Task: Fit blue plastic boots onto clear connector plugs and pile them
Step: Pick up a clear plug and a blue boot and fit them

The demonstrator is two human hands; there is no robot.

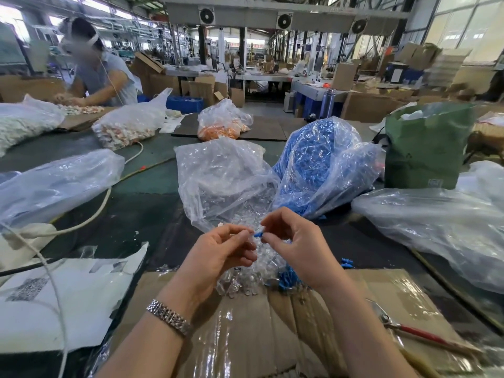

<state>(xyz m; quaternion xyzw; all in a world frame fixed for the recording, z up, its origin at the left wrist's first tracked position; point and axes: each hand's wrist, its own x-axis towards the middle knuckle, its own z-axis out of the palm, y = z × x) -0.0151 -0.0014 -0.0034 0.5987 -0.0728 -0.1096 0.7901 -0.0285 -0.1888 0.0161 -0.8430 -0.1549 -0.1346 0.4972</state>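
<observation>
Both hands' fingers (270,237) around blue boot (258,234), pinched between them.

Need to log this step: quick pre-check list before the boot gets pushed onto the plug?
1. Right hand pinches blue boot: ok.
2. Left hand holds clear plug: cannot tell, plug barely visible.
3. Boot and plug lined up: cannot tell, too small.
4. Hands meet above loose plugs: ok.
5. Loose boots within reach on cardboard: ok.
6. Boot bag open toward the person: ok.
</observation>
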